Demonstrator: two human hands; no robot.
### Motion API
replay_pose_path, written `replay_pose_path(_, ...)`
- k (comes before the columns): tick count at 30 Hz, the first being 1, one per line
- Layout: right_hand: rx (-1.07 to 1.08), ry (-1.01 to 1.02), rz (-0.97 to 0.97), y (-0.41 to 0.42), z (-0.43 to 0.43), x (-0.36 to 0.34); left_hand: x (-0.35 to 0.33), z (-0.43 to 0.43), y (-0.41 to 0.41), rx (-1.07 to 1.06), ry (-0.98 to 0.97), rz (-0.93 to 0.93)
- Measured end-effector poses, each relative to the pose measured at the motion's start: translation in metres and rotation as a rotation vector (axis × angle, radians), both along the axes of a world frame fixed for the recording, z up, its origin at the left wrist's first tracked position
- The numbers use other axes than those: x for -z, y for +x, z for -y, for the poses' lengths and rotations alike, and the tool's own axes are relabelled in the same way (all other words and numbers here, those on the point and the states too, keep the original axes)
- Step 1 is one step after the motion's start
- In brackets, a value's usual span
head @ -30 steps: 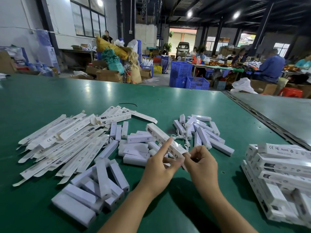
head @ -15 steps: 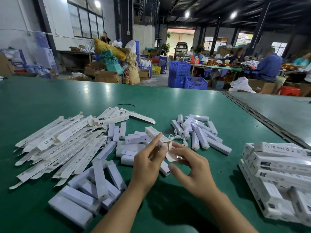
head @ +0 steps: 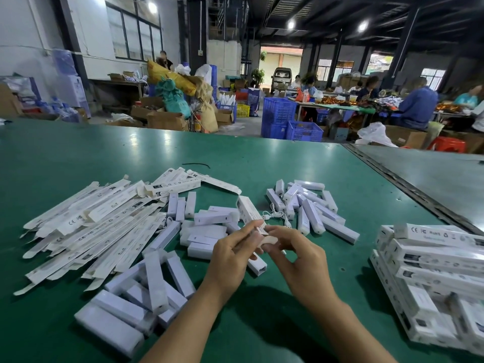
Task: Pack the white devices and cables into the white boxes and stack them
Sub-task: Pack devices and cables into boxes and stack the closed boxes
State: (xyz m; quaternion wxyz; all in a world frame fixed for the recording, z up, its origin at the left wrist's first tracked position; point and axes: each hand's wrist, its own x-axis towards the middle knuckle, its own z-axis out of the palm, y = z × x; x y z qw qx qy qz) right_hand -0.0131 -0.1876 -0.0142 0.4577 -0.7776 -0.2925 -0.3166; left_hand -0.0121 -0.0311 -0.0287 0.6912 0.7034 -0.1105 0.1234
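My left hand [head: 230, 255] grips a long white box [head: 248, 210] that slants away from me over the green table [head: 262, 158]. My right hand [head: 296, 255] pinches the box's end flap [head: 267, 238] between thumb and fingers. A white cable [head: 275, 215] lies on the table just beyond the hands. Several white devices [head: 309, 205] are piled behind it, and more [head: 154, 281] lie at front left. Flat unfolded boxes [head: 99, 226] are spread at left. Packed boxes [head: 432, 268] are stacked at right.
A dark seam [head: 408, 184] runs along the table at right, beside a second grey-green surface. A thin black wire [head: 196, 165] lies farther back on the table. Beyond the far edge are blue crates [head: 290, 119], cartons and seated people.
The box has swung from flat across both hands to pointing away from me. My right hand moved from its side to its near end and now holds the flap.
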Motion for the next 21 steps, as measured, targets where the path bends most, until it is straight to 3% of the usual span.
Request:
replay_pose_path(7, 0.068, -0.029, 0.145, 0.0044, 0.0023, 0.0022, -0.0017, 0.0009, -0.0035, 0.027, -0.003, 0.01)
replay_pose_path(21, 0.054, -0.051, 0.173, 0.0043, 0.0065, -0.0036, -0.0012, 0.003, -0.002, -0.022, -0.026, 0.033)
